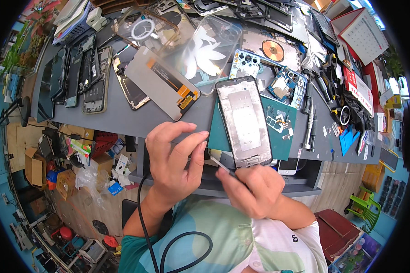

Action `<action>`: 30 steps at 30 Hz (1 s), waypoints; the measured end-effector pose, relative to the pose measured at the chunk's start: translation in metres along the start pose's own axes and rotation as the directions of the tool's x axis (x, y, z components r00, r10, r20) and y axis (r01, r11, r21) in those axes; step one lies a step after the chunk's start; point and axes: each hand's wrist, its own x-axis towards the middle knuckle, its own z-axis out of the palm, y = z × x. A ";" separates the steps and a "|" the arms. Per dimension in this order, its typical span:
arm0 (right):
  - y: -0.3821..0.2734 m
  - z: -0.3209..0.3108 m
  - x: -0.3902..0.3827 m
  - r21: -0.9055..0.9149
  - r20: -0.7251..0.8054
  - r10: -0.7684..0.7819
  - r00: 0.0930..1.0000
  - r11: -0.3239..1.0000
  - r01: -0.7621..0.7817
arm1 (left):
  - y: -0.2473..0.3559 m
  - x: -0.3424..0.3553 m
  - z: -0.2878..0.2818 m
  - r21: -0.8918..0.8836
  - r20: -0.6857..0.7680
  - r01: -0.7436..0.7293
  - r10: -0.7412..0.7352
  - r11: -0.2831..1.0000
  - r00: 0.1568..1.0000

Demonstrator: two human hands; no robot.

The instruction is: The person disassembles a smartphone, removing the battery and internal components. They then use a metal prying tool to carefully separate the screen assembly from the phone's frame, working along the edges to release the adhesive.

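Observation:
My left hand (pixel 175 157) hovers at the near edge of the desk with its fingers curved and apart, and I see nothing in it. My right hand (pixel 255 189) is closed, thumb against curled fingers, around a thin flat grey strip (pixel 220 163); most of the strip is hidden by the fingers. Just beyond the hands, a phone frame (pixel 244 119) with a silvery inner face lies on a green mat (pixel 282 136). Whether my right knuckles touch its lower end I cannot tell. Small metal trays and bits (pixel 279 123) lie on the mat to its right.
A loose phone screen (pixel 161 84) with an orange flex cable lies left of the mat. Stripped phone bodies (pixel 97 79) sit further left. Blue circuit parts (pixel 288 86), screwdrivers (pixel 310 120) and a white phone (pixel 288 166) are to the right. A black cable (pixel 143 227) hangs beside my left arm.

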 end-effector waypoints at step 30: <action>0.026 -0.054 -0.056 0.164 -0.065 0.429 0.901 0.895 -0.415 | -0.011 0.000 -0.020 -0.600 0.221 0.020 0.142 0.800 0.965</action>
